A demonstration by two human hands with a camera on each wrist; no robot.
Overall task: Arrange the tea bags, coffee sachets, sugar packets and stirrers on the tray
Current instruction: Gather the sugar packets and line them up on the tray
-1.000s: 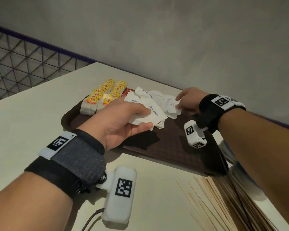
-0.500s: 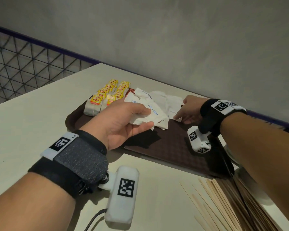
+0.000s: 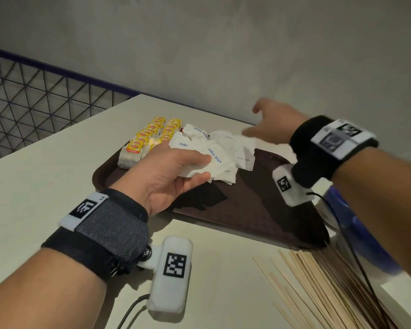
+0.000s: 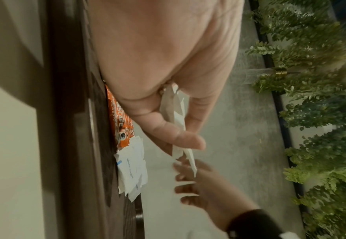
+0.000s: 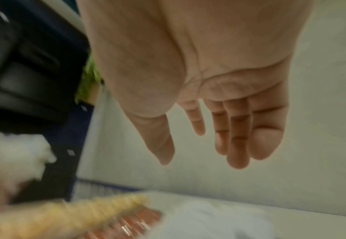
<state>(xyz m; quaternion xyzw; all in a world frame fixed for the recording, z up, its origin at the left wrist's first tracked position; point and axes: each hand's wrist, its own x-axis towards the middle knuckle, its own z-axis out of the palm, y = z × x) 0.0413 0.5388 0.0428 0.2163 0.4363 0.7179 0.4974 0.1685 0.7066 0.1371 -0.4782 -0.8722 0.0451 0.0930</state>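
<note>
My left hand [image 3: 203, 168] pinches a bundle of white sugar packets [image 3: 207, 150] between thumb and fingers above the brown tray [image 3: 247, 210]. More sugar packets [image 3: 242, 150] lie on the tray just beyond, next to two rows of yellow-labelled tea bags [image 3: 150, 141]. Orange coffee sachets [image 4: 121, 122] lie on the tray under the held bundle [image 4: 178, 122]. My right hand [image 3: 268, 124] hovers blurred above the tray's far right corner. Its fingers [image 5: 237, 145] are straight and hold nothing. Wooden stirrers [image 3: 330, 293] fan out on the table at the lower right.
The tray sits on a pale table [image 3: 45, 181] against a grey wall. A wire mesh fence [image 3: 33, 96] runs behind the table's left side. A blue and white object [image 3: 356, 224] lies at the tray's right end. Green plants [image 4: 311, 113] show in the left wrist view.
My right hand has left the sugar packets on the tray and lifted up and away, fingers spread. The left hand keeps its bundle in the same place.
</note>
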